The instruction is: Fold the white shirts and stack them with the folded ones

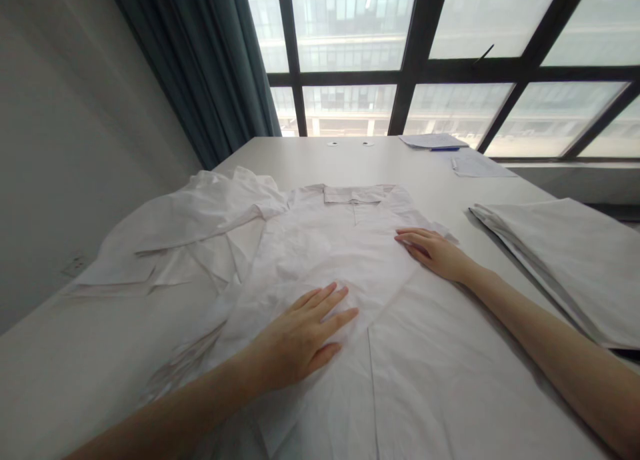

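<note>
The left hand (pixel 305 333) lies spread flat on the white garment (pixel 345 247); the right hand (pixel 436 253), fingers outstretched, rests there toward two o'clock.

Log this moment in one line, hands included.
left hand: palm down on white cloth garment; right hand: palm down on garment's right side; folded white cloth: farther right

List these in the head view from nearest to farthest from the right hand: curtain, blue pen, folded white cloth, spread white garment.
1. Spread white garment: under the right hand.
2. Folded white cloth: to its right.
3. Blue pen: ahead, toward the far end.
4. Curtain: far left.
</note>
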`<state>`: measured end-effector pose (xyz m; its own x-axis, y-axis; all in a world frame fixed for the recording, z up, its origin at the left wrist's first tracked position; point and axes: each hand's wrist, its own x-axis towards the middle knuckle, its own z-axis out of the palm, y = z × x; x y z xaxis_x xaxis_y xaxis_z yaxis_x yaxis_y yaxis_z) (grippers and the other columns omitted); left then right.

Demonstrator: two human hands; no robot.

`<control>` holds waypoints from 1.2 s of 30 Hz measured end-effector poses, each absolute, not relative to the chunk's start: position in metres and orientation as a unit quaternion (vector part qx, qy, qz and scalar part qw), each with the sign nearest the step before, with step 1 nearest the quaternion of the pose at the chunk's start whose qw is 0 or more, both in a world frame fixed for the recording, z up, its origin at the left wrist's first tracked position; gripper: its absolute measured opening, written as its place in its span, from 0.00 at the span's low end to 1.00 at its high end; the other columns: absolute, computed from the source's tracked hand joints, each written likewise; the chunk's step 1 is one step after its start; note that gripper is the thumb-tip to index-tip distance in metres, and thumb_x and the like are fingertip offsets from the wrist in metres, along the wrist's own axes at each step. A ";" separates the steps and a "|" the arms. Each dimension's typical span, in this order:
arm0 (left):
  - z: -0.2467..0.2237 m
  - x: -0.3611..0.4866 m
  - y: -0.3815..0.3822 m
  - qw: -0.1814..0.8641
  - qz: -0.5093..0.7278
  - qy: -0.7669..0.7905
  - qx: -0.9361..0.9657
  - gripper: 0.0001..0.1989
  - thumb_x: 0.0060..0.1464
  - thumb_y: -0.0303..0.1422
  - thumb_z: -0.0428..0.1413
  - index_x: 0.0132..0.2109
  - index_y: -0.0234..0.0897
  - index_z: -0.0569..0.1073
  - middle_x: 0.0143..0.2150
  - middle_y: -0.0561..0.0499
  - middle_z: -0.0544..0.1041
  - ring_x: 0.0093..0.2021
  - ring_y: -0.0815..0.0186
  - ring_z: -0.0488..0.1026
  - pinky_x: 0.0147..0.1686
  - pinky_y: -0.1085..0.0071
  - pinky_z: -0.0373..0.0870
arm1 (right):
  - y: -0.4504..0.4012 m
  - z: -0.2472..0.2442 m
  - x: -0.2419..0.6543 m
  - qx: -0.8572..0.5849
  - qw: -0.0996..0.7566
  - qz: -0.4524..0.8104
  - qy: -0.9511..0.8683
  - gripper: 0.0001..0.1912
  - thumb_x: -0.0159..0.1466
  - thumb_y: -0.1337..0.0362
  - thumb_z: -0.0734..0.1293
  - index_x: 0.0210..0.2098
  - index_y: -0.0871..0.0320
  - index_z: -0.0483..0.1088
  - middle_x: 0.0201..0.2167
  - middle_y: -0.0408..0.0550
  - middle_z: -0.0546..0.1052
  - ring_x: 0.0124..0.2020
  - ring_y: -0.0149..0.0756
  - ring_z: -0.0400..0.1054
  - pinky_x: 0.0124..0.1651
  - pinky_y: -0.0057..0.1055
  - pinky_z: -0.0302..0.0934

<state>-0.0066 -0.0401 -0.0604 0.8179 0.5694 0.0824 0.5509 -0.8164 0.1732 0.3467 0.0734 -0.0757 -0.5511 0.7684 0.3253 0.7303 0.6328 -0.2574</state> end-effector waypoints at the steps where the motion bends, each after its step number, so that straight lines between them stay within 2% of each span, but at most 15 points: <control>1: -0.061 -0.007 -0.040 0.069 0.058 0.294 0.951 0.28 0.63 0.32 0.53 0.68 0.42 0.57 0.72 0.42 0.52 0.72 0.54 0.47 0.66 0.55 0.53 | 0.073 -0.075 0.346 -0.427 0.204 0.048 -0.879 0.18 0.69 0.60 0.56 0.54 0.54 0.71 0.57 0.54 0.73 0.58 0.44 0.67 0.59 0.46 0.62; 6: -0.059 -0.008 -0.041 0.058 0.040 0.285 0.956 0.31 0.63 0.37 0.53 0.69 0.52 0.54 0.74 0.46 0.47 0.72 0.52 0.45 0.67 0.49 0.46 | 0.074 -0.078 0.347 -0.461 0.140 0.045 -0.875 0.23 0.71 0.59 0.52 0.61 0.55 0.64 0.64 0.53 0.65 0.64 0.45 0.60 0.63 0.48 0.57; 9: -0.057 -0.007 -0.040 0.066 0.029 0.282 0.957 0.32 0.62 0.39 0.55 0.69 0.54 0.53 0.74 0.44 0.46 0.72 0.49 0.45 0.66 0.46 0.46 | 0.075 -0.077 0.344 -0.488 0.074 0.057 -0.868 0.28 0.71 0.54 0.51 0.67 0.57 0.58 0.69 0.55 0.57 0.69 0.47 0.51 0.66 0.50 0.51; 12: -0.055 -0.006 -0.039 0.072 0.023 0.282 0.956 0.32 0.62 0.40 0.55 0.70 0.56 0.52 0.74 0.43 0.46 0.72 0.47 0.45 0.65 0.44 0.47 | 0.073 -0.069 0.331 -0.485 0.027 0.087 -0.870 0.30 0.71 0.51 0.52 0.69 0.54 0.54 0.70 0.52 0.53 0.71 0.49 0.44 0.68 0.52 0.46; 15: -0.056 -0.007 -0.039 0.070 0.026 0.283 0.956 0.33 0.62 0.40 0.55 0.70 0.56 0.53 0.74 0.43 0.46 0.72 0.47 0.45 0.66 0.44 0.46 | 0.068 -0.063 0.307 -0.433 0.023 0.107 -0.895 0.28 0.71 0.54 0.51 0.69 0.50 0.53 0.70 0.48 0.54 0.71 0.47 0.45 0.68 0.50 0.45; 19: -0.056 -0.007 -0.040 0.068 0.034 0.281 0.957 0.34 0.61 0.40 0.56 0.70 0.56 0.52 0.74 0.44 0.47 0.72 0.47 0.45 0.65 0.44 0.46 | 0.073 -0.069 0.280 -0.406 0.047 0.090 -0.908 0.28 0.72 0.53 0.48 0.70 0.50 0.52 0.71 0.47 0.54 0.71 0.44 0.44 0.68 0.49 0.44; 25: -0.055 -0.007 -0.042 0.072 0.041 0.277 0.957 0.34 0.61 0.39 0.57 0.70 0.55 0.53 0.73 0.43 0.47 0.71 0.46 0.47 0.65 0.43 0.48 | 0.123 -0.083 0.303 -0.570 0.013 0.033 -0.821 0.32 0.71 0.49 0.45 0.71 0.52 0.47 0.72 0.46 0.47 0.72 0.43 0.39 0.70 0.46 0.40; 28: -0.056 -0.008 -0.042 0.071 0.049 0.275 0.957 0.34 0.60 0.39 0.57 0.69 0.55 0.54 0.74 0.44 0.47 0.71 0.46 0.47 0.65 0.44 0.48 | 0.146 -0.084 0.323 -0.615 0.014 0.019 -0.788 0.33 0.71 0.51 0.45 0.71 0.57 0.48 0.72 0.51 0.49 0.71 0.43 0.42 0.70 0.46 0.40; 33: -0.055 -0.009 -0.043 0.072 0.048 0.278 0.957 0.35 0.59 0.39 0.58 0.69 0.56 0.54 0.73 0.45 0.49 0.71 0.47 0.48 0.65 0.45 0.49 | 0.168 -0.085 0.340 -0.666 0.023 0.002 -0.746 0.33 0.70 0.50 0.45 0.70 0.58 0.49 0.71 0.52 0.50 0.71 0.44 0.45 0.68 0.51 0.44; 36: -0.053 -0.009 -0.043 0.072 0.041 0.277 0.957 0.35 0.59 0.40 0.58 0.69 0.55 0.54 0.73 0.43 0.50 0.71 0.47 0.49 0.65 0.44 0.50 | 0.176 -0.084 0.343 -0.688 0.026 -0.009 -0.725 0.32 0.70 0.53 0.45 0.69 0.61 0.51 0.70 0.55 0.53 0.69 0.47 0.49 0.66 0.54 0.46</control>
<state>-0.0087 -0.0426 -0.0528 0.8427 0.5369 0.0385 0.5252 -0.8358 0.1602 0.3429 0.1765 -0.0839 -0.0525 0.9973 0.0506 0.9983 0.0537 -0.0231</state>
